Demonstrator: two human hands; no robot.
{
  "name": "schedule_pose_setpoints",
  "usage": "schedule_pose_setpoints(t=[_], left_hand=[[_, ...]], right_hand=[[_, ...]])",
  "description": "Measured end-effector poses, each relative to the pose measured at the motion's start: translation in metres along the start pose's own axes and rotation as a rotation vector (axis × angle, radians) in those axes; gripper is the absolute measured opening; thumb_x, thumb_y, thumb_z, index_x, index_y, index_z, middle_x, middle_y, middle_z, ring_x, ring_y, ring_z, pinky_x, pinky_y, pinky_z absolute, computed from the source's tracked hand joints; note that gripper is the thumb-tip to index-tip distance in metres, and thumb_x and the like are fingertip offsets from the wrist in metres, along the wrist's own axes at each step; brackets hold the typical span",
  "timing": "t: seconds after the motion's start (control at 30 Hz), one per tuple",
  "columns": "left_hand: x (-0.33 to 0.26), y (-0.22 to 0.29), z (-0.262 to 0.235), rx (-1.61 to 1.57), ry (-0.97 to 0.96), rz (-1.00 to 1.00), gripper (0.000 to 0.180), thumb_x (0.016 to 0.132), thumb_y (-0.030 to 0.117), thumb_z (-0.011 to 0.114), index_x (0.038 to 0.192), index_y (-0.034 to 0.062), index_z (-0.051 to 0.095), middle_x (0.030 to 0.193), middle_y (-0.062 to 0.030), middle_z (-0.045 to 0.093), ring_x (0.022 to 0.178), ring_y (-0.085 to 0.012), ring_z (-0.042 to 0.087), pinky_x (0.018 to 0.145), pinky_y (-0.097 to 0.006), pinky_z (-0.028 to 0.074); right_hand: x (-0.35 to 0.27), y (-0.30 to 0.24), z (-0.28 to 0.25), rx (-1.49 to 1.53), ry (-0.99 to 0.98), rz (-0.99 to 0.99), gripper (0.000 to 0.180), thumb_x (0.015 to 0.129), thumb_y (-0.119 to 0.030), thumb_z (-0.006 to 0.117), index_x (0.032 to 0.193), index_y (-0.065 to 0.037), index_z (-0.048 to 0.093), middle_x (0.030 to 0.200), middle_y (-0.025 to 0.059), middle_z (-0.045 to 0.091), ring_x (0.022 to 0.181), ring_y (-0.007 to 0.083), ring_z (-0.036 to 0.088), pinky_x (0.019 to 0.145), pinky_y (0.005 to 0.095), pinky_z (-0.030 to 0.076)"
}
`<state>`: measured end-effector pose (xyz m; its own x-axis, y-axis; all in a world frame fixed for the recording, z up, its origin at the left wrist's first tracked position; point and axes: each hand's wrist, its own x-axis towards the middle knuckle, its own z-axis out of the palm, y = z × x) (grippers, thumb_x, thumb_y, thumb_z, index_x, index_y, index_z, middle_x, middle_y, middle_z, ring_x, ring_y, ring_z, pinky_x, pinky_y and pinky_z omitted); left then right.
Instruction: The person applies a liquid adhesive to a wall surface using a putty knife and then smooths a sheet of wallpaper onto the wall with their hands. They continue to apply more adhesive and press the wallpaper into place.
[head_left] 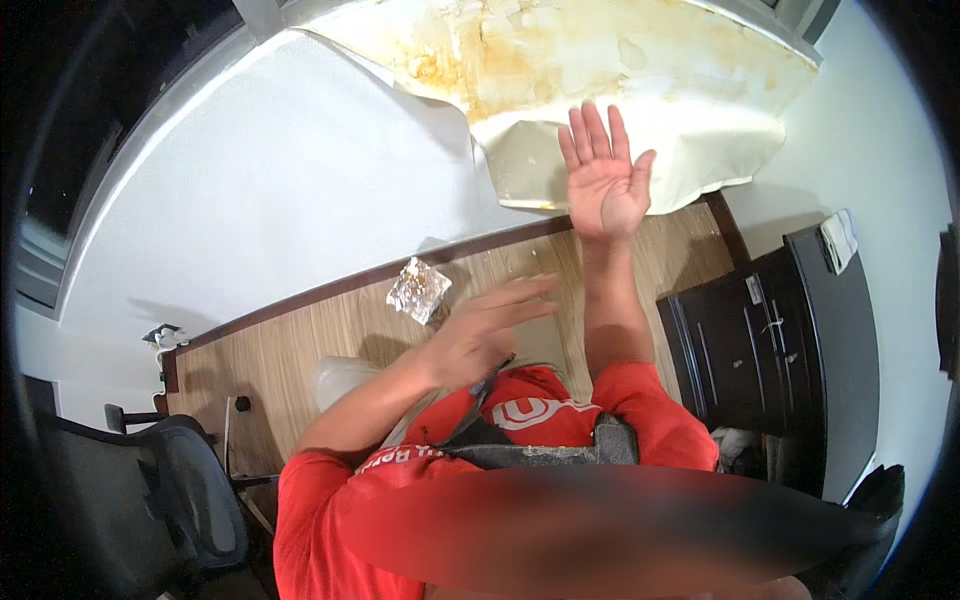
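My right hand (pixel 605 190) is raised in front of the wall, palm toward me, fingers stretched and thumb out to the side; nothing is in it. Behind it hangs a loose cream sheet of wallpaper (pixel 530 165), peeled and folded down from the stained yellow wall (pixel 560 60). Lower and to the left, my left hand (pixel 480 335) reaches across my body with its fingers extended toward the right, slightly blurred and holding nothing that I can see. Beyond it on the floor lies a crumpled, silvery square piece (pixel 418 290) with brown flecks.
A dark drawer cabinet (pixel 745 340) stands at the right, a folded cloth (pixel 838 242) on its top. At the lower left is a black mesh office chair (pixel 150 500). An outlet fitting (pixel 165 337) sits low on the white wall (pixel 280 170), above the wood floor (pixel 300 330).
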<state>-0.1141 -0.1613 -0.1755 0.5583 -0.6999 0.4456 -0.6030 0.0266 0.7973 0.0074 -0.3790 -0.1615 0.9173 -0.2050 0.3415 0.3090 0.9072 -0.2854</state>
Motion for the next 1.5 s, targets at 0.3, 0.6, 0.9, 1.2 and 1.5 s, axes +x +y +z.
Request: schedule_pose_setpoints(t=[0.3,0.6,0.9,1.2,1.5], left_hand=[[-0.33,-0.106,-0.039,1.122,1.21,-1.1,0.084,0.098,0.04,0.066,0.157,-0.007,0.029,0.161,-0.033,0.031,0.153,-0.0442,0.027,0.124,-0.05,0.022],[-0.252,-0.071,-0.054,0.818,1.049,-0.977,0.066,0.102,0.033,0.061,0.151,-0.007,0.043,0.156,-0.0303,0.043,0.148,-0.0419,0.037,0.123,-0.047,0.027],[0.019,-0.078,-0.204,1.495,0.246,-0.084,0.05,0.099,0.016,0.06,0.146,0.0006,0.051,0.157,-0.0214,0.045,0.145,-0.039,0.043,0.121,-0.05,0.033],[0.071,-0.108,-0.231,1.776,-0.053,-0.155,0.053,0.102,0.024,0.05,0.151,0.0052,0.046,0.157,-0.0159,0.045,0.15,-0.033,0.037,0.125,-0.047,0.024],[0.07,-0.149,-0.24,1.836,-0.198,-0.031,0.057,0.1,0.029,0.053,0.154,0.0119,0.045,0.153,-0.0075,0.05,0.14,-0.0254,0.046,0.122,-0.045,0.029]], right_hand=[[-0.208,0.001,-0.3,-2.19,0.408,0.654,0.06,0.103,-0.033,0.053,0.147,0.008,0.047,0.148,0.0329,0.05,0.141,0.043,0.046,0.117,0.0445,0.036],[-0.162,0.076,-0.19,-1.841,-0.054,0.237,0.057,0.106,-0.037,0.051,0.146,0.003,0.05,0.148,0.0267,0.052,0.138,0.0418,0.049,0.117,0.0457,0.037],[0.009,0.18,-0.039,-1.687,-0.719,-0.54,0.059,0.101,-0.029,0.058,0.148,0.004,0.046,0.153,0.0254,0.047,0.146,0.0428,0.04,0.121,0.0531,0.031],[0.05,0.202,-0.06,-1.889,-0.695,-0.587,0.075,0.103,-0.043,0.053,0.157,0.004,0.031,0.166,0.0288,0.022,0.156,0.0426,0.019,0.127,0.054,0.015],[0.025,0.213,-0.115,-2.112,-0.8,-0.358,0.085,0.103,-0.058,0.043,0.16,0.003,0.026,0.168,0.0267,0.02,0.157,0.0404,0.016,0.128,0.0538,0.009]])
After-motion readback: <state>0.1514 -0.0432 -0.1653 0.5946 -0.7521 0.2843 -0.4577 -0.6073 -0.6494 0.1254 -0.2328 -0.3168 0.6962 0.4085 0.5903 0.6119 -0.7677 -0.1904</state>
